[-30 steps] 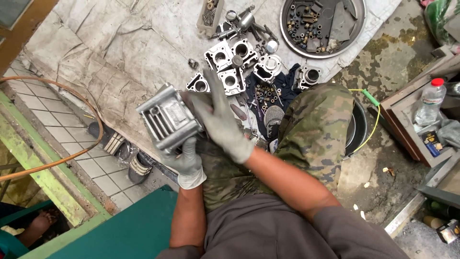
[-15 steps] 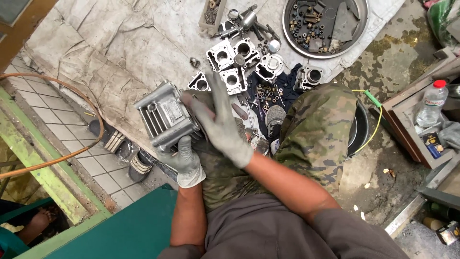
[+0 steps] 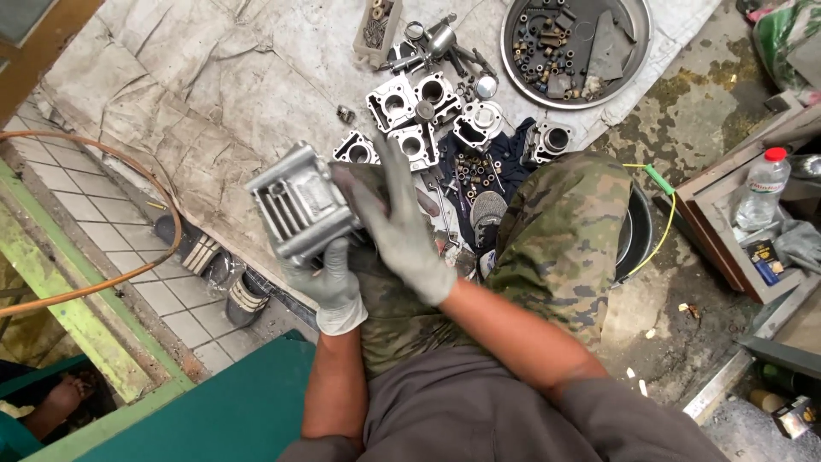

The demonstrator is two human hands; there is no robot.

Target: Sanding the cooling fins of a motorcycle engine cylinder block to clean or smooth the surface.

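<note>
Left of centre in the frame, the gloved left hand [image 3: 332,284] grips a finned grey engine cylinder [image 3: 301,202] from below, fingers curled around its lower edge. The gloved right hand [image 3: 400,227] lies flat against the cylinder's right face, fingers spread. Above them, more cylinder blocks [image 3: 409,115] lie on a dirty cloth [image 3: 197,94], beside a round tray [image 3: 629,73] of small parts.

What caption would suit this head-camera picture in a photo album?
Gloved left hand holds up a finned metal engine cylinder; gloved right hand rests on it, above loose engine parts.
</note>
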